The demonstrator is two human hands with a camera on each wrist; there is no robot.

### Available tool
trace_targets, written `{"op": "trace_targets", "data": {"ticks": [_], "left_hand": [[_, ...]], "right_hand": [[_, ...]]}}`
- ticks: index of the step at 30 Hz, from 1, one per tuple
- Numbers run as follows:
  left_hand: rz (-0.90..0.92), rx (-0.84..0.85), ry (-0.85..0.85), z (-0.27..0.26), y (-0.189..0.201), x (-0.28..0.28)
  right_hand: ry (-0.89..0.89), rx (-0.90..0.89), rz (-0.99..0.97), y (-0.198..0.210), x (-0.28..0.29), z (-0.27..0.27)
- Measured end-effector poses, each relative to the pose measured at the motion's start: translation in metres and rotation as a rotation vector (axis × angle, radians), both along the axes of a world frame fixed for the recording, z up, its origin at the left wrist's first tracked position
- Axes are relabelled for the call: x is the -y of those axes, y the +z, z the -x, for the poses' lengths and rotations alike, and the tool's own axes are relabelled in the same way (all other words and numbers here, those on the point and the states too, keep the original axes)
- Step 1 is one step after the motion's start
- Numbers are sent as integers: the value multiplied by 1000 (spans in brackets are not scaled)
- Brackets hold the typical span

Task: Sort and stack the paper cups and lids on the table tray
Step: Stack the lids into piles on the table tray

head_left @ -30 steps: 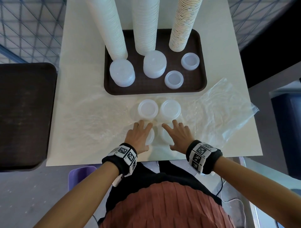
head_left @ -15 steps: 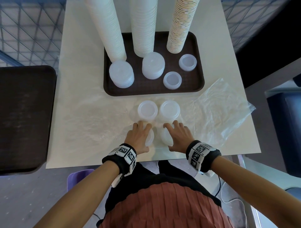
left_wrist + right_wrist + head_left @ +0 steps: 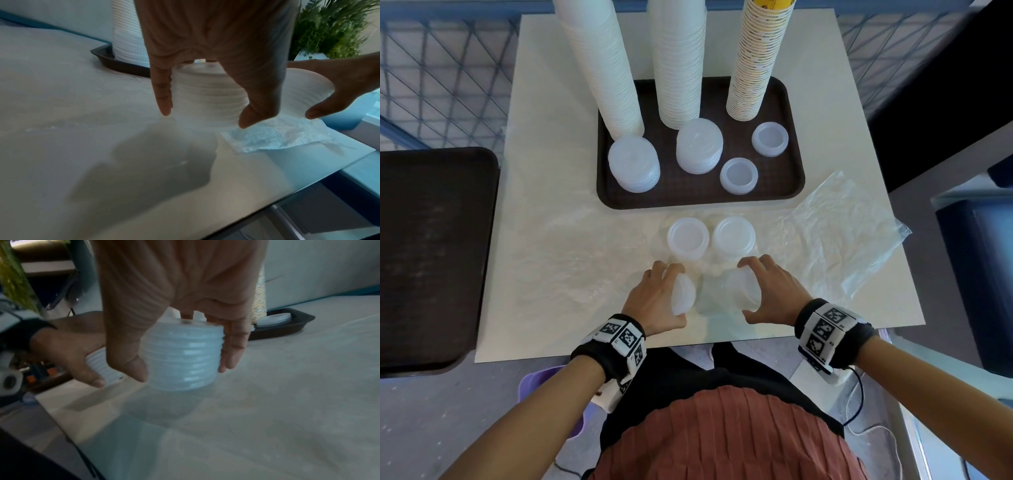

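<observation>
**Inspector A:** Left hand (image 3: 654, 296): fingers and thumb curled round a short stack of translucent lids (image 3: 683, 295), tipped on its side near the table's front edge. Right hand (image 3: 774, 291): the same grasp on a second lid stack (image 3: 743, 291). Neither hand is free, and the two stacks are near each other but apart.

**Inspector B:** Agreed. Just beyond the hands, two more lid stacks (image 3: 688, 236) and (image 3: 733, 234) stand side by side on the loose plastic wrap (image 3: 835, 236). Beyond those is the brown tray (image 3: 796, 181).

**Inspector A:** Tray contents: three tall paper cup columns (image 3: 606, 65) at the rear, with four lid stacks (image 3: 634, 162) in front of them.

**Inspector B:** My judgement on progress: cups appear sorted and stacked; the lids are about half done. Four stacks remain off the tray, counting the two in hand.

**Inspector A:** View differences. The right wrist view shows the ribbed rims of its lid stack (image 3: 183, 356), lifted clear of the table (image 3: 287, 402), with its shadow beneath; the head view cannot confirm that gap.

**Inspector B:** The left wrist view is blurred, but shows its stack (image 3: 207, 97) held between finger and thumb. Only the head view shows the tray layout.
</observation>
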State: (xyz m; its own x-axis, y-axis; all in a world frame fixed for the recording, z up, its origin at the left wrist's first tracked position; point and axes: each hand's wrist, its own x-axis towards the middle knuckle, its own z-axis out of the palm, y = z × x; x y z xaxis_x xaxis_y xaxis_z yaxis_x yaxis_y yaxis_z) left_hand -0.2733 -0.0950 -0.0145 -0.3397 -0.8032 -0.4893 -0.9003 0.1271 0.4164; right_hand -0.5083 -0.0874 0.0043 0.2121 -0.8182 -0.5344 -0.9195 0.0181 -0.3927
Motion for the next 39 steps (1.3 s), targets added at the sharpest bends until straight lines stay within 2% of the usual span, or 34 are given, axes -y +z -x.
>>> {"op": "trace_targets", "data": {"ticks": [7, 15, 21, 26, 39], "left_hand": [[-10, -127, 117, -19, 13, -4], [65, -179, 439, -23, 29, -6], [53, -129, 611, -13, 29, -7], [62, -114, 712, -2, 29, -1], [78, -102, 765, 8, 34, 14]], "right_hand": [[-124, 55, 6, 38, 13, 38], [-321, -18, 202, 65, 126, 88], [-244, -82, 253, 50, 220, 86], [-205, -137, 219, 25, 265, 82], [-128, -197, 142, -3, 292, 74]]}}
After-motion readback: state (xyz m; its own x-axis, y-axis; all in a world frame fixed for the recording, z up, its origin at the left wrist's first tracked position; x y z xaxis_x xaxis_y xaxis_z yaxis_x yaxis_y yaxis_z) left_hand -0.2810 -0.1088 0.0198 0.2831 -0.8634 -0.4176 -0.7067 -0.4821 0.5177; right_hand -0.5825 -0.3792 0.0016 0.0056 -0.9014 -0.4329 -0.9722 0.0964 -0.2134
